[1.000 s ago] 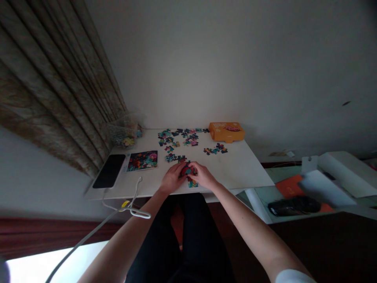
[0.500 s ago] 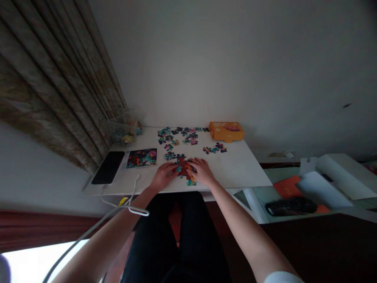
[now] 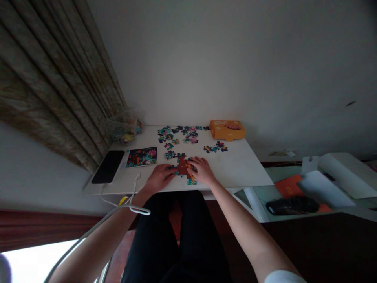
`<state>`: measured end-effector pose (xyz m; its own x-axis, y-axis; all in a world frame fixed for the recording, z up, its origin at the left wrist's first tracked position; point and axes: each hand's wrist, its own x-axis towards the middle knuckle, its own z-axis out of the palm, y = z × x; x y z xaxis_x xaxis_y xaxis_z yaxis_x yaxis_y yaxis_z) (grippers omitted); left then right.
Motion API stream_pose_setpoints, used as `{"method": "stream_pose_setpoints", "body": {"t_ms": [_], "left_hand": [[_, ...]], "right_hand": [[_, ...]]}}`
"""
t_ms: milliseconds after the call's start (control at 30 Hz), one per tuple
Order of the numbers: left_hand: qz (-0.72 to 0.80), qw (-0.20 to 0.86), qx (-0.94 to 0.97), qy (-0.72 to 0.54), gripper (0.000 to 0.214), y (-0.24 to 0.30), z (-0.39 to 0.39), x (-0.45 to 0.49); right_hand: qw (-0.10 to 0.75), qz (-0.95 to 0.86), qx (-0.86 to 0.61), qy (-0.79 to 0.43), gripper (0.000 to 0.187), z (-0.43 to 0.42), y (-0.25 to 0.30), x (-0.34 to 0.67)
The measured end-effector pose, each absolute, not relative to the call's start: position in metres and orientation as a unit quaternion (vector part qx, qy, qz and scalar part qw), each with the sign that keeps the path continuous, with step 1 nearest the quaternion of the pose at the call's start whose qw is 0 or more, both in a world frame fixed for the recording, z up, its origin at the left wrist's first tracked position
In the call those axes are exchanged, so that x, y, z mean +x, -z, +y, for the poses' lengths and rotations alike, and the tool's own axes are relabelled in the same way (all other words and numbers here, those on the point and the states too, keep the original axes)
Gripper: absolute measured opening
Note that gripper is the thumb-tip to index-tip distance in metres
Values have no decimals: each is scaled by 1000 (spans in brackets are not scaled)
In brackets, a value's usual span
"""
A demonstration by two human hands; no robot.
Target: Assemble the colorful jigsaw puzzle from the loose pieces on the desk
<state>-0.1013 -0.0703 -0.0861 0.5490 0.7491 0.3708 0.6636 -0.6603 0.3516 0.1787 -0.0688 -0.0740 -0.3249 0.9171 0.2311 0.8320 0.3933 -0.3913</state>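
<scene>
The left hand (image 3: pixel 160 178) is resting against the left edge of the assembled jigsaw section (image 3: pixel 182 166), and the right hand (image 3: pixel 202 171) is bearing on its right edge with the fingers spread; whether either hand is gripping a piece cannot be determined. The section is lying near the front edge of the white worktop (image 3: pixel 235 169), with loose jigsaw pieces (image 3: pixel 176 135) lying beyond it, between a picture card (image 3: pixel 141 157) and an orange box (image 3: pixel 227 130).
</scene>
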Motion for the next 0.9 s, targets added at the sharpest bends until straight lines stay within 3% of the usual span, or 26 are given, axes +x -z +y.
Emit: {"method": "stream_pose_setpoints", "body": {"t_ms": [900], "left_hand": [[385, 85, 894, -212, 37, 72, -79, -96]], "right_hand": [[203, -807, -544, -105, 41, -69, 75, 178]]}}
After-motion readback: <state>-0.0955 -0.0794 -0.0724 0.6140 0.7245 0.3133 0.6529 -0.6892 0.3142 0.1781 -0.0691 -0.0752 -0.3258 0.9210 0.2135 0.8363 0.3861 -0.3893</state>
